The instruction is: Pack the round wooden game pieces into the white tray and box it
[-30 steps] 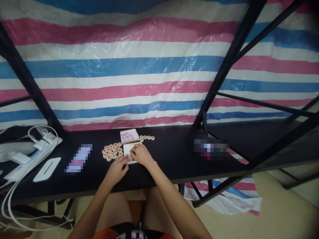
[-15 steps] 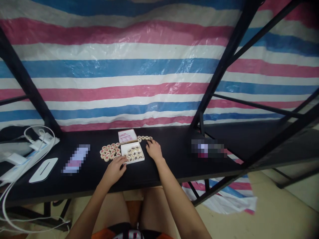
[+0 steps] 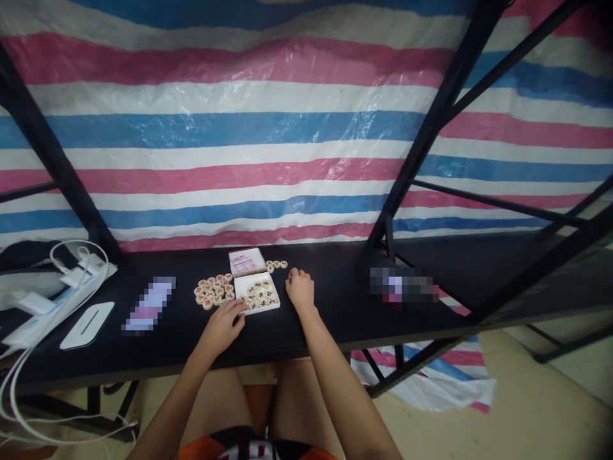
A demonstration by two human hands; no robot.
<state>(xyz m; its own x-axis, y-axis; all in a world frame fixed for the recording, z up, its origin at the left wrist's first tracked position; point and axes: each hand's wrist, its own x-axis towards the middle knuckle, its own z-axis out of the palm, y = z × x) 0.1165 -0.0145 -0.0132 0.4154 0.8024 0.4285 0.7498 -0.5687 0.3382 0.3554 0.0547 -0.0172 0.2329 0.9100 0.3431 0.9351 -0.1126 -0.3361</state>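
Note:
A white box (image 3: 276, 305) stands on the black table, with several round Chinese chess pieces (image 3: 261, 295) with black characters inside. My left hand (image 3: 224, 324) rests at its near left corner, fingers stretched over the edge and thumb apart. To the right of the box, my right hand (image 3: 301, 291) has its fingers curled round a chess piece (image 3: 290, 273), mostly hidden by the fingertips. Behind the box, several loose black-marked pieces (image 3: 276, 264) lie beside the box lid (image 3: 246, 261). Several red-marked pieces (image 3: 213, 291) are grouped left of the box.
A blurred-out phone-like object (image 3: 149, 305) and a white flat device (image 3: 87, 325) lie to the left, near a power strip with white cables (image 3: 79, 275). Another blurred object (image 3: 402, 285) sits at right. Black metal posts (image 3: 407, 169) and a striped plastic sheet (image 3: 249, 134) stand behind.
My right hand has drawn slightly right, away from the row of loose pieces, taking the rightmost one with it. My left hand stays at the box; the view has shifted slightly.

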